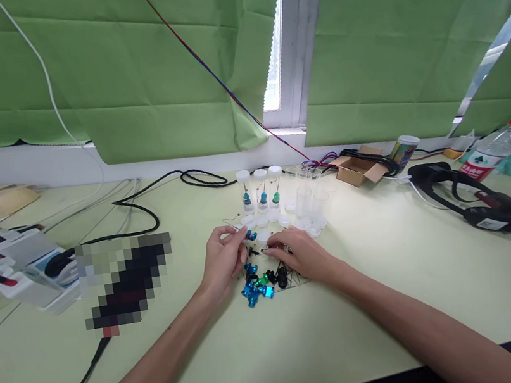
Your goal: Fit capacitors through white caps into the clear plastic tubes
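Observation:
My left hand (226, 252) is closed in a pinch around a small blue metallic fitting (251, 235) with a thin wire-like stem. Just to its right, my right hand (301, 250) has its fingertips pressed together on a small dark piece, too small to name. Below and between the hands lies a pile of blue metallic fittings (251, 293), a green fitting (262, 281), black knob-like parts (281, 277) and thin wires. Behind the hands stand three white-capped transparent tubes (262, 192), each holding a coloured fitting with a stem. Loose white caps (283, 220) lie in front of them.
Uncapped transparent tubes (304, 202) stand right of the capped ones. Further right are an open cardboard box (360, 167), a can (404, 151), a black headset-like device (483, 208) and a bottle (489, 151). A white power strip (40, 262) and black cable (156, 216) lie left.

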Tool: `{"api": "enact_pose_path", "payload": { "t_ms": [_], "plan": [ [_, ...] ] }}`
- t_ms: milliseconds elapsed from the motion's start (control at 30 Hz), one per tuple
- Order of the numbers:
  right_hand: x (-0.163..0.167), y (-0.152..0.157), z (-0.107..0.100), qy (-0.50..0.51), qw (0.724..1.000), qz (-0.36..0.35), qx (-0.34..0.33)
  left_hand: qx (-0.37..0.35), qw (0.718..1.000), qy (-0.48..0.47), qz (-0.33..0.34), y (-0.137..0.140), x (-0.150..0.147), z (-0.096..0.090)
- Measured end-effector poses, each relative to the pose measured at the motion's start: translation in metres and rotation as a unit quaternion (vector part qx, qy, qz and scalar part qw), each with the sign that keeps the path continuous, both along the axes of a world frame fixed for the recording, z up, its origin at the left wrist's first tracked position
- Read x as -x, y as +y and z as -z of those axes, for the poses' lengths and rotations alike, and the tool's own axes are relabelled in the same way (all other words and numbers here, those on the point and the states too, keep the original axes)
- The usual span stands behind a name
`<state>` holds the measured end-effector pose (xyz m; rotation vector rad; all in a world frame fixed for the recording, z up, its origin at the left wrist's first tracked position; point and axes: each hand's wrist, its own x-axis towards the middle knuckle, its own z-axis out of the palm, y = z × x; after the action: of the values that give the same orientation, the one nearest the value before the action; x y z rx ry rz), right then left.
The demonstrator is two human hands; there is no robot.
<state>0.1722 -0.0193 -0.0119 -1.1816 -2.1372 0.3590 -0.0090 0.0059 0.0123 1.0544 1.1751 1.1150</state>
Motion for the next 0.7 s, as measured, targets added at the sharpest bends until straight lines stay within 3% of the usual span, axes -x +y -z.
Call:
{"api": "enact_pose_path", "payload": {
  "t_ms": [167, 467, 700],
  "plan": [
    [0.0012, 0.0004, 0.0037, 0.077, 0.997, 0.026, -0.02, -0.027, 1.0, -0.01, 0.005, 0.0017, 0.0001, 0.0042],
    [0.0016, 0.0008, 0.0029, 0.113, 0.991, 0.039, -0.055, -0.082, 0.995, 0.004, 0.051, 0.0009, 0.0004, 0.0057],
    [0.0021, 0.0002, 0.0032, 0.125, 0.989, 0.041, -0.071, -0.049, 0.997, -0.031, 0.042, 0.0011, -0.0007, 0.0083]
  ]
}}
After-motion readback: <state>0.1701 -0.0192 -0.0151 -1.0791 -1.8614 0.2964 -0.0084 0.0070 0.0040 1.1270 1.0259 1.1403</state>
